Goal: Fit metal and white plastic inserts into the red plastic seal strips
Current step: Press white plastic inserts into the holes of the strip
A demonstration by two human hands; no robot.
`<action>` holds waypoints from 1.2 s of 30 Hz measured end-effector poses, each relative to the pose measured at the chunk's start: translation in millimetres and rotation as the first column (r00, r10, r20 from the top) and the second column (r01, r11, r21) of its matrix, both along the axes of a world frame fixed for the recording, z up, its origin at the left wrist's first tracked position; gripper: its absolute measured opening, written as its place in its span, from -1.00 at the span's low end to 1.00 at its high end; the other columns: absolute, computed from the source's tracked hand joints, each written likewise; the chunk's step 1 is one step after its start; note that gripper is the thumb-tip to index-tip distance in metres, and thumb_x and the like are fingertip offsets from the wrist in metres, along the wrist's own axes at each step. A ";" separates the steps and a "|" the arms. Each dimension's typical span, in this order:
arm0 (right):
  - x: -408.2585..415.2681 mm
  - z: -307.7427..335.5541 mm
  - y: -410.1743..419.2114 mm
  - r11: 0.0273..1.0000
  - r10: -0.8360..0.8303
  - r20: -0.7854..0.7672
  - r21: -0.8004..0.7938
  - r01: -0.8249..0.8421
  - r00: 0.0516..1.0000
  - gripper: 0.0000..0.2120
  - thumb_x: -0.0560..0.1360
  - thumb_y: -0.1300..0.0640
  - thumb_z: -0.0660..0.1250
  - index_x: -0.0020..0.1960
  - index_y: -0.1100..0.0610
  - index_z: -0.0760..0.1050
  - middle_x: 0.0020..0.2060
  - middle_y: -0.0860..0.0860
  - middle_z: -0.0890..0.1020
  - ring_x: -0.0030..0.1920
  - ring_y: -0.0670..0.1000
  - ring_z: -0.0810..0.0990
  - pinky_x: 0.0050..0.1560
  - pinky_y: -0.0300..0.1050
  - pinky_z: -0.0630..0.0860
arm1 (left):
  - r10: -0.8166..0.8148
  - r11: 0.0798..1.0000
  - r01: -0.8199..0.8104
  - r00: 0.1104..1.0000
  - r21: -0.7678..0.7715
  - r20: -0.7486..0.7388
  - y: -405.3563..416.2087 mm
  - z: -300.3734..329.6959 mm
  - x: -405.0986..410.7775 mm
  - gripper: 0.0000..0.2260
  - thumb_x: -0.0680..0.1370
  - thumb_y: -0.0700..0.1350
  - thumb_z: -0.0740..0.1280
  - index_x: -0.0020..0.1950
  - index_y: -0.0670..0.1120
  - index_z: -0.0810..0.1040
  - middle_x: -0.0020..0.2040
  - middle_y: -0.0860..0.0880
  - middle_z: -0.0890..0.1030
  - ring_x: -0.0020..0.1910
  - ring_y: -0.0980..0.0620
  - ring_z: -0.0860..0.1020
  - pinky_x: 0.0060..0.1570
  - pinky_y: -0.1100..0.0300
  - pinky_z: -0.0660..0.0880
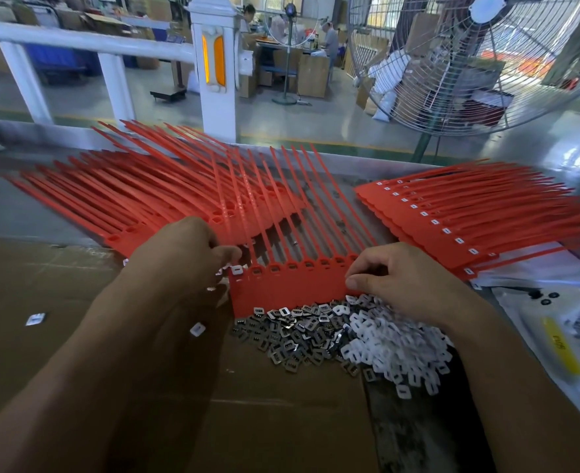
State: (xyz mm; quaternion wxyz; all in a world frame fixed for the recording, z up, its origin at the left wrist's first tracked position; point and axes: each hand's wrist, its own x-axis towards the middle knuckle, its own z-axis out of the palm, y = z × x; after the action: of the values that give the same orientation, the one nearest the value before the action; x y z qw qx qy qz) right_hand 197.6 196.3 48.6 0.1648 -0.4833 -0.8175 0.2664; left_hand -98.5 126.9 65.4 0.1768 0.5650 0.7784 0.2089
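Red seal strip (pixel 288 288) tails away from hands (pixel 193 254)

One head-worn wide-angle view looks forward and down, close over the cardboard-covered counter (pixel 76 336), the large wire-caged standing fan (pixel 469 63) rising beyond its far edge.

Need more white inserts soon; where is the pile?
In the head view, the white inserts lie under the right hand, right of the metal inserts.
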 end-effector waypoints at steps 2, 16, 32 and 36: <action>0.4 2.4 -1.2 0.998 0.049 -0.005 -0.033 -0.049 0.999 -0.93 0.54 -0.04 0.50 -0.13 -0.15 0.68 -0.22 -0.22 0.70 -0.18 -0.23 0.64 -0.10 -0.20 0.46 | 0.026 0.999 -0.025 0.998 -0.026 0.058 2.2 -2.7 -0.5 -0.62 0.60 0.11 0.36 -0.25 -0.14 0.64 -0.47 -0.02 0.64 -0.49 0.07 0.59 -0.36 0.17 0.48; 2.0 6.4 -2.4 0.994 0.088 0.038 -0.066 -0.085 0.995 -0.95 0.48 -0.06 0.54 -0.12 -0.15 0.68 -0.23 -0.19 0.70 -0.21 -0.19 0.64 -0.12 -0.13 0.51 | 0.050 0.994 -0.028 0.978 -0.110 0.201 8.5 -10.6 0.5 -0.67 0.58 0.01 0.43 -0.27 -0.19 0.67 -0.47 -0.08 0.64 -0.62 0.09 0.50 -0.50 0.27 0.38; 3.7 5.8 -1.1 0.990 0.096 0.051 -0.104 -0.091 0.994 -0.94 0.49 -0.08 0.54 -0.10 -0.19 0.67 -0.19 -0.16 0.71 -0.16 -0.14 0.68 0.04 0.09 0.63 | 0.005 0.985 0.013 0.994 -0.172 0.107 10.6 -13.8 3.5 -0.65 0.59 0.09 0.40 -0.22 -0.16 0.70 -0.43 -0.03 0.66 -0.59 0.19 0.50 -0.40 0.22 0.39; 4.1 3.8 0.6 0.991 0.097 0.054 -0.101 -0.091 0.994 -0.95 0.50 -0.08 0.53 -0.09 -0.19 0.67 -0.18 -0.19 0.71 -0.15 -0.17 0.67 0.02 0.01 0.62 | -0.011 0.975 -0.007 0.997 -0.223 -0.079 16.9 -19.7 9.5 -0.75 0.58 0.03 0.40 -0.14 -0.13 0.66 -0.36 -0.02 0.66 -0.31 0.03 0.64 -0.11 0.06 0.59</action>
State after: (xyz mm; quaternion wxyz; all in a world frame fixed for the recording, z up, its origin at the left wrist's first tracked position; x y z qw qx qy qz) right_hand 201.7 196.9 52.5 0.1041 -0.4594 -0.8296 0.2998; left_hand -89.0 143.8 45.8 0.2082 0.5504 0.8027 0.0972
